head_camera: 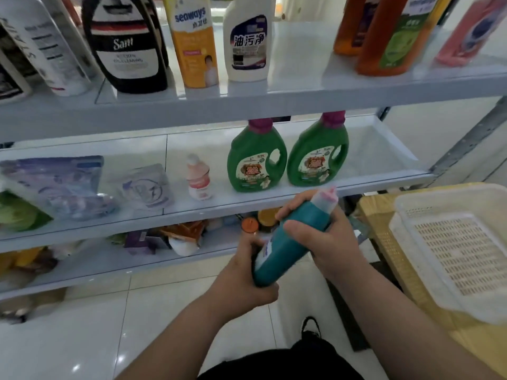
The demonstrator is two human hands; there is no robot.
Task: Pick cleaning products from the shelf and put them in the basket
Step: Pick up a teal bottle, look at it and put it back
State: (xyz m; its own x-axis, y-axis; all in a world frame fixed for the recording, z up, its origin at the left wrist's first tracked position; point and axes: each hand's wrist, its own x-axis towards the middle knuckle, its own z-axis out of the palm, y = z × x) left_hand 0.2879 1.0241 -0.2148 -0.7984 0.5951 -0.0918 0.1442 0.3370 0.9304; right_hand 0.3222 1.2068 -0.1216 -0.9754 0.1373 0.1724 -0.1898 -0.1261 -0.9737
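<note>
Head view looks down at a teal bottle (285,242) held tilted in front of the shelf (274,198), cap end up and to the right. Left hand (241,281) grips its base, fingers curled round it. Right hand (321,239) wraps round the upper part below the pink-tipped cap (326,197). White basket (439,259) sits to the right, apart from the bottle. Two green jugs (285,157) stand on the shelf behind.

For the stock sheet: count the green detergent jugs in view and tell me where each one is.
2. The left green jug and the right green jug stand side by side on the middle shelf. More may be hidden behind them.
</note>
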